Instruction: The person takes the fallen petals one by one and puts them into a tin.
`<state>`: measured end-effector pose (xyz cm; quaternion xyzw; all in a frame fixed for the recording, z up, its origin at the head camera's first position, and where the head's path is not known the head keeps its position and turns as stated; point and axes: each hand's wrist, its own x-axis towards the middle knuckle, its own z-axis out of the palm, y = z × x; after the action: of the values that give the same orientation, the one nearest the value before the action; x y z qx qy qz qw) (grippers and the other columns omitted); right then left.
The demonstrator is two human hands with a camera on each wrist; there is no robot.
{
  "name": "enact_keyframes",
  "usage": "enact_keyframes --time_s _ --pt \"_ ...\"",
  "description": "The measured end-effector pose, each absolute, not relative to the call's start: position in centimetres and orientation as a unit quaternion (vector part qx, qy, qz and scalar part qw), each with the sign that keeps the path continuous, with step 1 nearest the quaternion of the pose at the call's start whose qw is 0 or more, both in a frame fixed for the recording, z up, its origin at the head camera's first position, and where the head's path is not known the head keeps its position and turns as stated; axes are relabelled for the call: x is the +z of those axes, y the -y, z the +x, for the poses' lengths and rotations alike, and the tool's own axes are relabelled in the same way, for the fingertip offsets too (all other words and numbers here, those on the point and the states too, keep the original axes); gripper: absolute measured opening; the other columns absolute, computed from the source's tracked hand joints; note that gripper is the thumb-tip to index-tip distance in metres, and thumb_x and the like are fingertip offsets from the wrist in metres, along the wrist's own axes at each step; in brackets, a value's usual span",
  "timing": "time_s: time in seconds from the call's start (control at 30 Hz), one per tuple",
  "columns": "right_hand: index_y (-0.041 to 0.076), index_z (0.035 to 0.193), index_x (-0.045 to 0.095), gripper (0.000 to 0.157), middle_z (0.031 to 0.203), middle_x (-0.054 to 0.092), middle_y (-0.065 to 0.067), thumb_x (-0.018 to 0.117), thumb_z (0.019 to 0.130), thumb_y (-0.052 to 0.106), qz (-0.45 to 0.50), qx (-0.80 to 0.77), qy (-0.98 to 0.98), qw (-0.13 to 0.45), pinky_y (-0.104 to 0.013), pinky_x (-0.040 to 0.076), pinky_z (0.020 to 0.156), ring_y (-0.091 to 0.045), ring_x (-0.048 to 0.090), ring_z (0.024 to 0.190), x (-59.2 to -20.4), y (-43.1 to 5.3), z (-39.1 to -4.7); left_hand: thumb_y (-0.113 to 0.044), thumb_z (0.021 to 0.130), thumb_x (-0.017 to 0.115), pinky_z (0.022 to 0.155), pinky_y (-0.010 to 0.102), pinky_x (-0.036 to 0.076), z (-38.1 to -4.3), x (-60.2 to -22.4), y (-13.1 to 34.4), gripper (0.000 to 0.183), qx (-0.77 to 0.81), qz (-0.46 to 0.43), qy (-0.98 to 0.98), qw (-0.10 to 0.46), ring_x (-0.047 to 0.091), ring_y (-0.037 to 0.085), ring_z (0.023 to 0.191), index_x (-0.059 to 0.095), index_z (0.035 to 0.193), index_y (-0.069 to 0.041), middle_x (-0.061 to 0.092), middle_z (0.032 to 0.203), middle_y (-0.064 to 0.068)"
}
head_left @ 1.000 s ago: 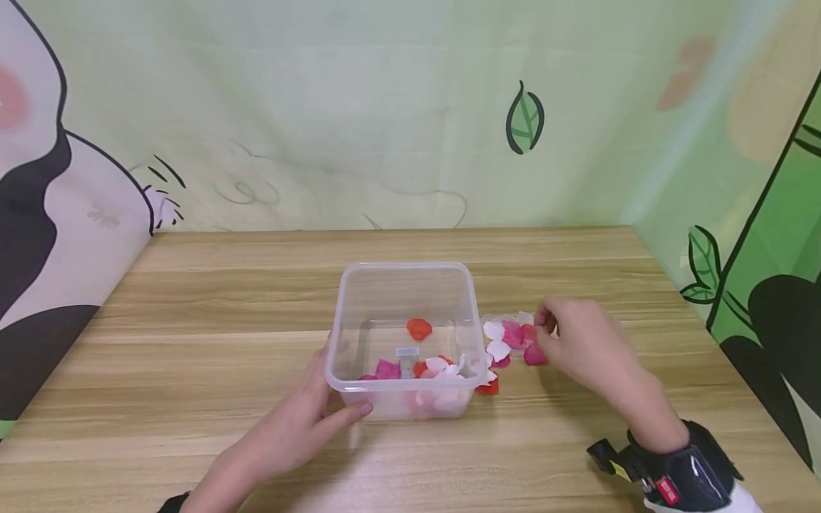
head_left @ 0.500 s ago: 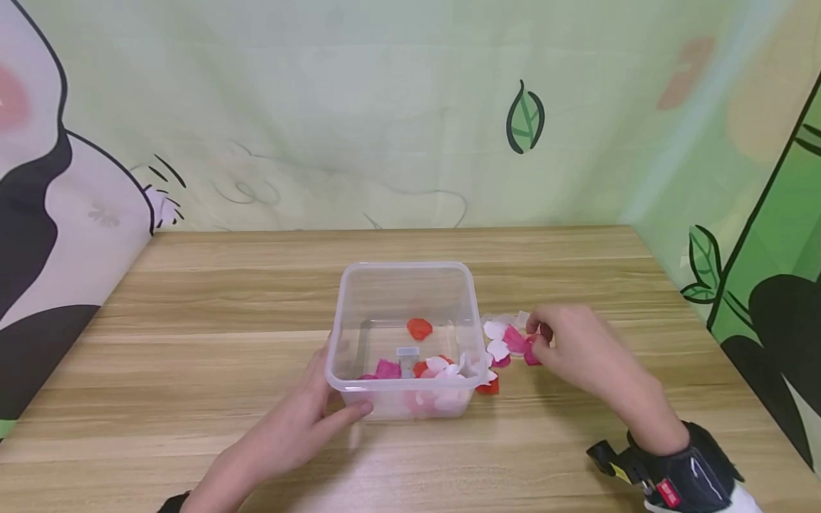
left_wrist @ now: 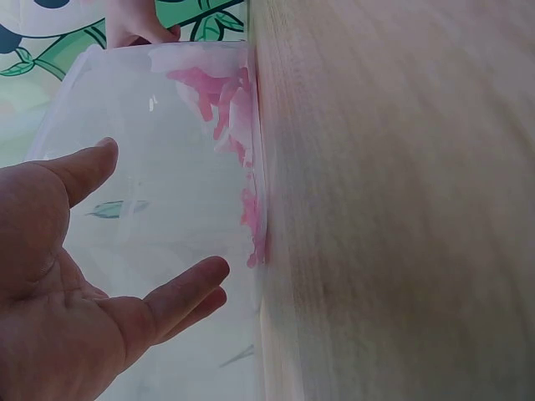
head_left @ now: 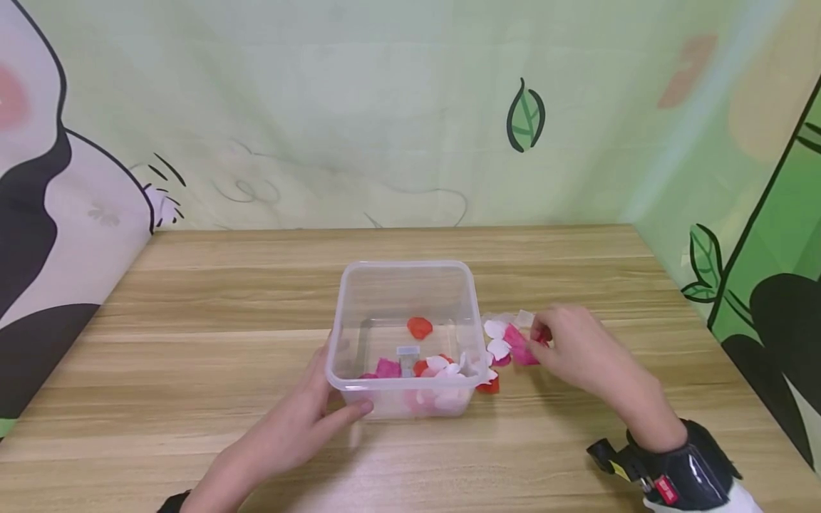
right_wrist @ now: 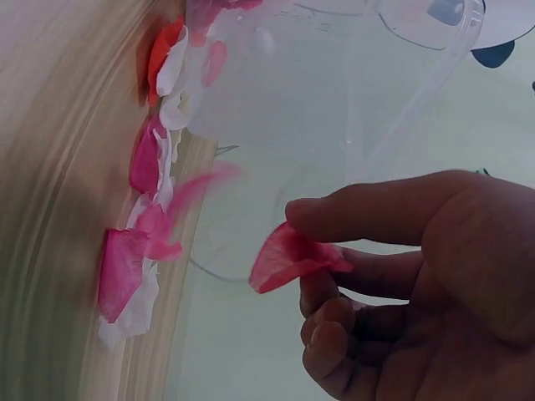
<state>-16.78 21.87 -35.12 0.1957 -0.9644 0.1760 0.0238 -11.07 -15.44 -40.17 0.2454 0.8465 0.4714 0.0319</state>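
Observation:
A clear plastic box (head_left: 404, 265) stands open-topped on the table, with pink, red and white flower petals inside. My left hand (head_left: 291, 420) rests against its front left corner, thumb on the front wall; the left wrist view has these fingers (left_wrist: 188, 296) spread and fairly straight. My right hand (head_left: 584, 349) is right of the box, over loose petals (head_left: 499, 340). Between thumb and fingers it pinches a pinkish-red petal (right_wrist: 284, 259), clearest in the right wrist view. A blurred pink petal (right_wrist: 196, 188) stands up from the loose ones there.
A red petal (head_left: 489, 385) lies by the box's right front corner. Inside the box is a small clear rectangular piece (head_left: 408, 361). The wooden table (head_left: 224, 306) meets a printed cloth backdrop (head_left: 321, 107) behind and at the sides.
My right hand moved slightly left into the loose petals, then a little back. A red petal seen there earlier no longer shows on the pile, and a pink one has shifted. My left hand stays put.

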Motion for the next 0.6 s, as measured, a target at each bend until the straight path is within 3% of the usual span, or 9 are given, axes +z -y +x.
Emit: enact_keyframes --time_s 0.33,0.43,0.6 --pt "0.002 0.086 0.075 0.002 0.082 0.064 -0.005 0.075 0.088 0.004 0.181 0.199 0.962 0.056 -0.036 0.051 0.061 -0.019 0.057 0.071 -34.8 -21.7 -16.9 -0.022 0.097 0.074 0.103 0.041 0.051 -11.1 -40.2 15.4 0.104 0.470 0.244 -0.848 0.032 0.053 0.029 0.127 -0.003 0.165 -0.035 0.033 0.155 0.007" --pt "0.003 0.091 0.076 0.004 0.083 0.065 -0.004 0.074 0.088 0.003 0.202 0.211 0.951 0.098 -0.035 0.050 0.061 -0.021 0.058 0.073 -34.7 -21.5 -16.7 -0.021 0.097 0.075 0.105 0.044 0.049 -11.1 -40.2 15.5 0.105 0.468 0.248 -0.848 0.029 0.052 0.028 0.129 -0.003 0.165 -0.035 0.034 0.154 0.005" --pt "0.008 0.097 0.079 0.014 0.083 0.067 0.002 0.079 0.086 -0.001 0.240 0.258 0.915 0.196 -0.026 0.048 0.056 -0.012 0.056 0.067 -34.3 -20.6 -15.8 -0.022 0.097 0.075 0.109 0.049 0.044 -11.1 -40.1 15.5 0.104 0.464 0.250 -0.849 0.027 0.049 0.028 0.131 -0.003 0.165 -0.035 0.034 0.154 0.003"
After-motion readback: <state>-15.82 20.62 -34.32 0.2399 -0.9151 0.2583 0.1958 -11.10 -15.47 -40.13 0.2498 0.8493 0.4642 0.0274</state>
